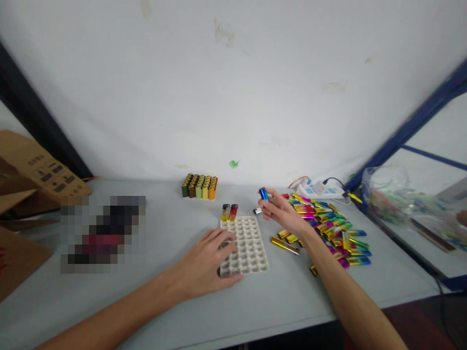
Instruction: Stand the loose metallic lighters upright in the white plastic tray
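My left hand lies over the left side of a white tray with rows of small square cells, its fingers spread across the cells. At the tray's far left corner stand a yellow lighter and a red lighter, side by side and upright. My right hand is raised beyond the tray's far right corner. Between its thumb and fingers it holds a shiny blue lighter. A loose pile of metallic, many-coloured lighters lies to the right, partly hidden by my right forearm.
A block of upright lighters in several colours stands near the wall. At the back right lies a white power strip with cables. Cardboard boxes stand at the left, near a blurred-out patch. A clear plastic bag sits by the blue frame.
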A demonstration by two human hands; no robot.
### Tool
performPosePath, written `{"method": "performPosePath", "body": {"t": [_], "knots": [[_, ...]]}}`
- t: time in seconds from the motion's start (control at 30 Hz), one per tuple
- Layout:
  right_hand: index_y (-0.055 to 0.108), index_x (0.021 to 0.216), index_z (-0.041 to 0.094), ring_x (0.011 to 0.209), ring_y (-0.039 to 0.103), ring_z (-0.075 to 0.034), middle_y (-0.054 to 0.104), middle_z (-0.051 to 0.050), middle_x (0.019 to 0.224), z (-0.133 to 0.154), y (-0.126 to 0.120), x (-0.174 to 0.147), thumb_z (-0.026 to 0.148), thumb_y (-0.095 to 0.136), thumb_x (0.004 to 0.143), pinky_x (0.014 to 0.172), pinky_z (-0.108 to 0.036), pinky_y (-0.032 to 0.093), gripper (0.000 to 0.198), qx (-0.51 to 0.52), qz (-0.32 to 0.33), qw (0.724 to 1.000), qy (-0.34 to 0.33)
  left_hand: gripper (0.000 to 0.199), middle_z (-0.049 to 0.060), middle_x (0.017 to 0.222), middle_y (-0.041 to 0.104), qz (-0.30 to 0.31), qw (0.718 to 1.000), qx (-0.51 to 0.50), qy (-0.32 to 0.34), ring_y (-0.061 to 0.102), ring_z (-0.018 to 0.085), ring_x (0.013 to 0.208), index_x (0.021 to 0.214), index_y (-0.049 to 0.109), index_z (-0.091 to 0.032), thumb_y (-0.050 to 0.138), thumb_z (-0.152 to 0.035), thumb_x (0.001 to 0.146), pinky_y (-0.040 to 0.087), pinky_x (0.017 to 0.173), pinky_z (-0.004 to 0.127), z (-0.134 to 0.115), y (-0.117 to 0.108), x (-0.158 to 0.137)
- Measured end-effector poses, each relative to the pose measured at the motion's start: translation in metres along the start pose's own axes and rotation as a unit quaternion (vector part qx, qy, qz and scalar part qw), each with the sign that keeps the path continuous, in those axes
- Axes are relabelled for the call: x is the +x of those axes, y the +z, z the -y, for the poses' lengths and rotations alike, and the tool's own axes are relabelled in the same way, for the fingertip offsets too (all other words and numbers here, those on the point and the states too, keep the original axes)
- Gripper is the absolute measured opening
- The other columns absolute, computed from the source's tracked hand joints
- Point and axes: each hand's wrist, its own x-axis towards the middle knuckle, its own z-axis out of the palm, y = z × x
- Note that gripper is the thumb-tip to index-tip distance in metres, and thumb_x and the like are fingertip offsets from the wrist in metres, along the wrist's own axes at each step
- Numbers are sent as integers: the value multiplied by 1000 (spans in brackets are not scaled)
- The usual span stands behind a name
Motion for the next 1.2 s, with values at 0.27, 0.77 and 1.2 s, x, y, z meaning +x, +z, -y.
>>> {"method": "performPosePath", "body": {"t": [0.27, 0.77, 1.2], "knots": [[43, 66, 23, 50, 17, -10, 24, 8, 57, -9, 15, 5, 77, 56, 85, 49, -25, 16, 58, 44, -60, 995, 60, 36, 10, 122, 69, 3, 1000, 17, 9, 65, 31, 117, 108, 71, -23, 83, -44, 82, 53, 105, 48, 4, -1, 1], [59, 81, 22, 55, 27, -13, 36, 5, 66, -7, 31, 0, 64, 57, 91, 51, -26, 23, 43, 63, -33, 995, 70, 36, 12, 123, 68, 3, 1000, 19, 19, 65, 33, 117, 111, 72, -21, 83, -42, 84, 53, 105, 50, 5, -1, 1], [71, 103, 22, 95, 73, -21, 79, -4, 97, -21, 30, -2, 50, 82, 86, 91, -36, 57, 35, -53, -63, 994, -71, 37, 14, 125, 66, 46, 997, -33, 44, 63, 33, 119, 111, 70, -20, 83, -43, 86, 52, 107, 51, 1, -7, 3]]}}
